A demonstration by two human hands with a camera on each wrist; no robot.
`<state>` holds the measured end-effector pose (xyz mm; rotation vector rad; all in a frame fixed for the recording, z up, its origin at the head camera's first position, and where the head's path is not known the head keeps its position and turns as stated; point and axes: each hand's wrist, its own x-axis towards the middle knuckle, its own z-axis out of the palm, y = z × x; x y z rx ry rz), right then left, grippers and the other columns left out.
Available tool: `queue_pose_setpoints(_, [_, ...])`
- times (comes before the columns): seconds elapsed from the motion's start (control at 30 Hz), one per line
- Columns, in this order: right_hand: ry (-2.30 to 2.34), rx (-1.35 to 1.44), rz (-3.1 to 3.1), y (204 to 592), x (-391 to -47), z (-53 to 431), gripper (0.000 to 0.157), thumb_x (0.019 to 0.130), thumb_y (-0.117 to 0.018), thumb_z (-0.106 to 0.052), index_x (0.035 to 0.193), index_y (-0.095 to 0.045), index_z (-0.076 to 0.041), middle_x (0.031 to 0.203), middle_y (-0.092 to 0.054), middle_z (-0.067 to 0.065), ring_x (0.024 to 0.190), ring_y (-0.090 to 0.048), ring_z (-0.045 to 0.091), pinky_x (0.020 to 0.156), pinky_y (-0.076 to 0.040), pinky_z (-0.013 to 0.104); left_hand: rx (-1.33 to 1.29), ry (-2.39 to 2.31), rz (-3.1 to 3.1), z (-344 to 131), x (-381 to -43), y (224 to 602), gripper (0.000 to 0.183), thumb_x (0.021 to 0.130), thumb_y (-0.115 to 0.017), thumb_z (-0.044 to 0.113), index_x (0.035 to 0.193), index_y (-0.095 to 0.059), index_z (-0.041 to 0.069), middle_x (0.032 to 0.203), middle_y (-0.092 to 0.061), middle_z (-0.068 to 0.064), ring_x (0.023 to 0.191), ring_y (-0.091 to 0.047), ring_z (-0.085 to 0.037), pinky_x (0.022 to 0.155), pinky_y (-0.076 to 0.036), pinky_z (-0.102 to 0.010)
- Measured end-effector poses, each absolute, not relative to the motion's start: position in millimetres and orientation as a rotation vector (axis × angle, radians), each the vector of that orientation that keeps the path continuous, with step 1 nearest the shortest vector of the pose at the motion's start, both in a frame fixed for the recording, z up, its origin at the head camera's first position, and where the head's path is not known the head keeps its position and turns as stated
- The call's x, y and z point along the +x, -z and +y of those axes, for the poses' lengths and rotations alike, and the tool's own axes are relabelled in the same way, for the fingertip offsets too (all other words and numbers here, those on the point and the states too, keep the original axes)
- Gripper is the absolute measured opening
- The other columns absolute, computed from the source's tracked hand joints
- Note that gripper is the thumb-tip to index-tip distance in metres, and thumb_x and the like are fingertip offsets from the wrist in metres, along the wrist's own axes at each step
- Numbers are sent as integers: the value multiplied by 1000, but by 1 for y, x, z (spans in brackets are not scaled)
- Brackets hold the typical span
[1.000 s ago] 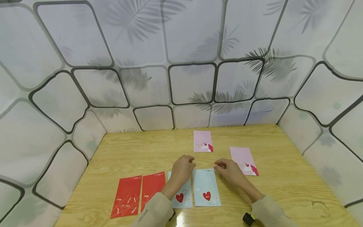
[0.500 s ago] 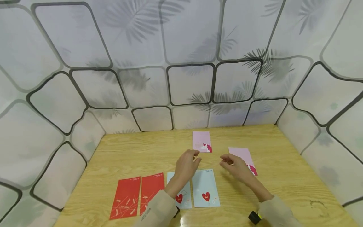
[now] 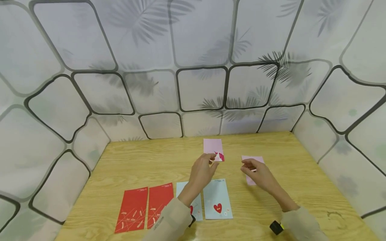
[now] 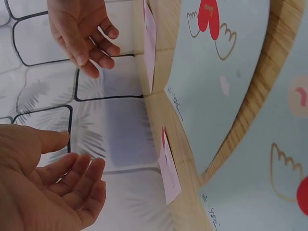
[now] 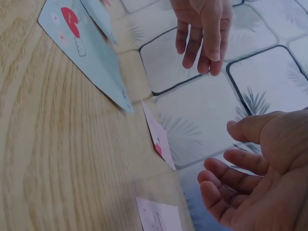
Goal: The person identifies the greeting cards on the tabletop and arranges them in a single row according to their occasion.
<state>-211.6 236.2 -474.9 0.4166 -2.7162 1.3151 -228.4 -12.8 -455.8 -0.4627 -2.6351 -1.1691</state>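
My left hand (image 3: 201,171) hovers over the light blue cards, its fingers loosely bent around nothing; the left wrist view shows the same hand (image 4: 57,185) above the table. One blue card (image 3: 217,201) with a red heart lies flat, and the other blue card (image 3: 197,209) is partly covered by my left forearm. Just past my left fingertips is a pink unicorn card (image 3: 212,149). My right hand (image 3: 260,174), also holding nothing, is raised over a second pink card (image 3: 251,160) and hides much of it. In the right wrist view its fingers (image 5: 231,175) are relaxed and apart.
Two red cards lie side by side at the left, the outer red card (image 3: 131,211) and the inner red card (image 3: 159,202), which my left sleeve partly covers. A patterned cloth wall (image 3: 202,90) encloses the wooden table (image 3: 144,160) at the back and sides.
Both hands have lifted away from the blue cards. The left hand has moved forward toward the rear pink card; the right hand has moved right and forward over the other pink card.
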Motion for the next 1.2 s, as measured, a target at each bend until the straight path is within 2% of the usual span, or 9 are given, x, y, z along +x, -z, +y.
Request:
queue_pose_setpoints(0.2, [-1290,403,-2705,472,-213,248,36,103,-66,-16,130,-63,8,107,-72,12,97,-68,30,77,-56,30,-498,1200,-2624,-6,-230,454,29,95,-76,14,120,-73,1,108,-72,-8,94,-70,-23,77,-55,-30])
queue_pose_setpoints(0.33, [-1261,390,-2697,471,-213,258,35,103,-65,-16,129,-63,7,108,-72,13,98,-68,31,79,-56,30,-525,1208,-2613,-1,-231,453,24,94,-77,13,115,-74,2,106,-72,-8,92,-69,-20,77,-55,-29])
queue_pose_setpoints(0.43, [-1282,367,-2701,470,-214,265,37,104,-65,-18,131,-62,7,110,-71,14,100,-67,34,75,-56,29,-541,1222,-2611,3,-231,453,21,95,-76,13,113,-74,3,106,-71,-9,92,-68,-19,77,-54,-28])
queue_pose_setpoints(0.57, [-1290,331,-2714,470,-215,275,40,104,-64,-20,133,-60,7,112,-70,16,103,-66,35,71,-56,27,-545,1232,-2623,9,-232,453,26,96,-75,14,119,-73,2,108,-70,-8,94,-68,-18,79,-54,-27])
queue_pose_setpoints(0.7, [-1257,284,-2734,469,-216,285,41,104,-64,-21,132,-60,8,112,-70,16,105,-64,36,76,-54,26,-556,1252,-2628,16,-232,455,32,97,-74,15,125,-70,0,106,-70,-7,97,-69,-22,81,-54,-28])
queue_pose_setpoints(0.8, [-1225,250,-2751,469,-217,292,42,104,-65,-22,133,-60,8,113,-70,17,107,-63,37,77,-53,27,-559,1281,-2626,21,-233,457,34,97,-74,15,126,-69,-2,106,-70,-10,98,-69,-25,82,-55,-30])
queue_pose_setpoints(0.97, [-1168,227,-2770,473,-221,304,45,104,-64,-22,135,-58,10,113,-69,19,107,-63,38,80,-52,28,-545,1298,-2655,30,-234,460,34,97,-73,15,127,-68,-2,112,-71,-12,99,-69,-24,84,-55,-31])
queue_pose_setpoints(1.2, [-1156,211,-2801,478,-229,320,48,105,-63,-22,136,-55,13,114,-68,22,106,-63,37,76,-51,26,-509,1336,-2707,44,-240,471,36,98,-72,17,130,-67,0,114,-71,-10,100,-69,-24,82,-55,-28])
